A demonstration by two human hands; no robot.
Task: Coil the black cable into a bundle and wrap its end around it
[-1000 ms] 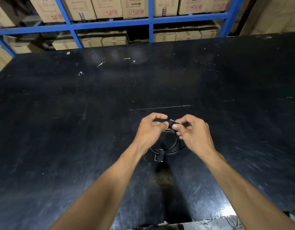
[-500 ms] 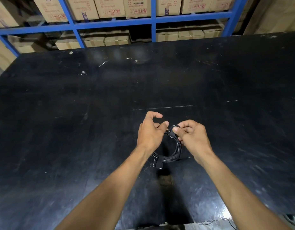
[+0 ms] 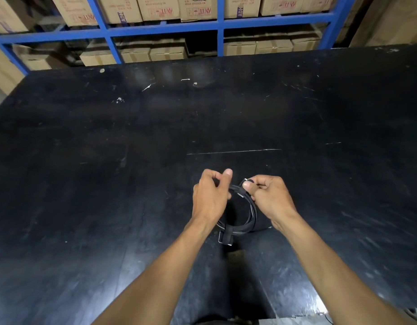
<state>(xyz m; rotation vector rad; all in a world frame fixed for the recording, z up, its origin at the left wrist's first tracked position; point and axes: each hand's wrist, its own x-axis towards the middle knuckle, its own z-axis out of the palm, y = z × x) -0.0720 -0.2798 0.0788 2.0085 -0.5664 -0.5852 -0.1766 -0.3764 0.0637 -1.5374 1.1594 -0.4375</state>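
Scuffed black tabletop [image 3: 109,184] fronts blue metal shelving [image 3: 220,22] stacked with brown cardboard boxes [image 3: 160,7]. Between our hands is the coiled black cable [image 3: 249,214], with a black strap [image 3: 226,235] banding its near side. Our right hand [image 3: 270,200] pinches the coil's top under its thumb, while our left hand [image 3: 209,198] curls against the opposite side; we cannot tell whether it grips.

black tabletop [image 3: 109,184] open left, right and ahead of cable [image 3: 250,212], blue rack [image 3: 220,36] of cartons [image 3: 165,52] beyond far edge
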